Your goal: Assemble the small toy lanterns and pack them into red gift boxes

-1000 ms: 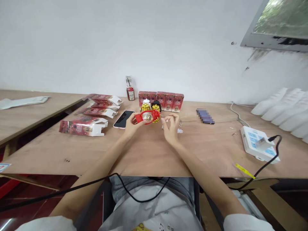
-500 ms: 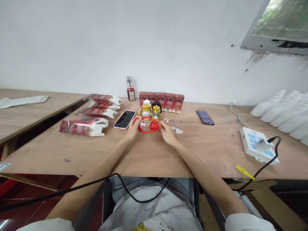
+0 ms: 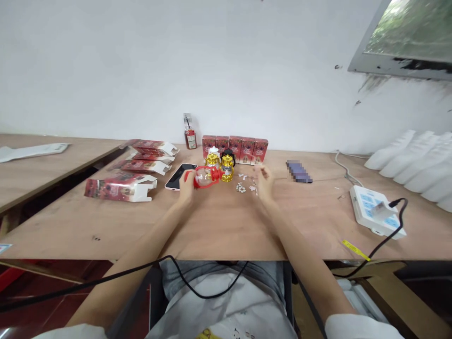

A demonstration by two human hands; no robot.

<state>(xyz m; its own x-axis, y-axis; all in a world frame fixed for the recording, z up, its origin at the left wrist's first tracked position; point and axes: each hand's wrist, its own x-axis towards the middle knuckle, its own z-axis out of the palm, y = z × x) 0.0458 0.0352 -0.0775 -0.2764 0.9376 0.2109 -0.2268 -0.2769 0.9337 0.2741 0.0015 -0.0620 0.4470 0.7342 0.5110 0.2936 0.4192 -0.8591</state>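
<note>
Free tabletop (image 3: 226, 226) nearside, lanterns (image 3: 227, 163) behind

- Nothing legible, txt-wise.
- Std. red boxes (image 3: 247, 149): pale print, too sm.
- Bottle label (image 3: 191, 139): illegible.
- Table-edge sticker (image 3: 4, 248): cut off, unreadable.

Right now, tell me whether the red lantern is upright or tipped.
Tipped: the red lantern lies sideways in the left hand, its length running roughly left to right, while the gold lanterns stand upright.
</note>
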